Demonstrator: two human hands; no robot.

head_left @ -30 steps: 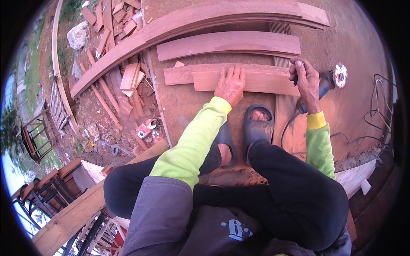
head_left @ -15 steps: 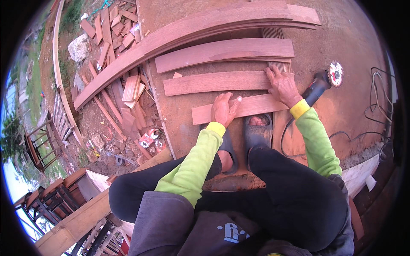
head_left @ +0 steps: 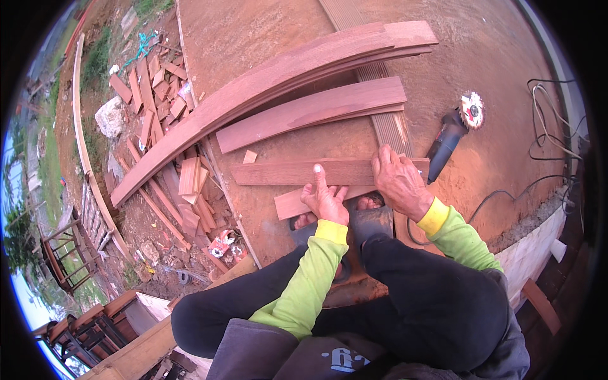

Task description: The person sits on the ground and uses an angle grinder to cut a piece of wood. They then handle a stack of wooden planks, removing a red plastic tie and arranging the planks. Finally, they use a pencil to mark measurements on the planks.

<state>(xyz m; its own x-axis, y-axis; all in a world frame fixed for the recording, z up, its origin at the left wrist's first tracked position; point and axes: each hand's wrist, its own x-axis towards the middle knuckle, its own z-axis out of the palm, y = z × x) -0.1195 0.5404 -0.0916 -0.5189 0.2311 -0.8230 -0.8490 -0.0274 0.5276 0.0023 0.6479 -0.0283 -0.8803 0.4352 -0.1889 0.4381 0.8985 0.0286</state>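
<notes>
A reddish-brown wooden board (head_left: 278, 172) lies across in front of me, its right part in my right hand (head_left: 403, 185), whose fingers bend over the far edge. My left hand (head_left: 327, 202) is at the near side of this board, thumb stretched out across its face and fingers apart. Under and nearer to me is a shorter board (head_left: 290, 204), partly covered by the hands and the first board. An angle grinder (head_left: 446, 142) with a toothed disc rests on the ground to the right of my right hand.
Farther off lie a curved board (head_left: 316, 114) and a stack of long curved boards (head_left: 266, 82), across a grooved plank (head_left: 389, 130). Wood offcuts (head_left: 152, 88) are heaped at the left. A cable (head_left: 500, 193) runs along the right. My sandals (head_left: 373, 220) are close to the boards.
My right hand has drawn the board nearer, so it overlaps the shorter board. The left hand has turned, with its thumb now raised over the board. The view has shifted.
</notes>
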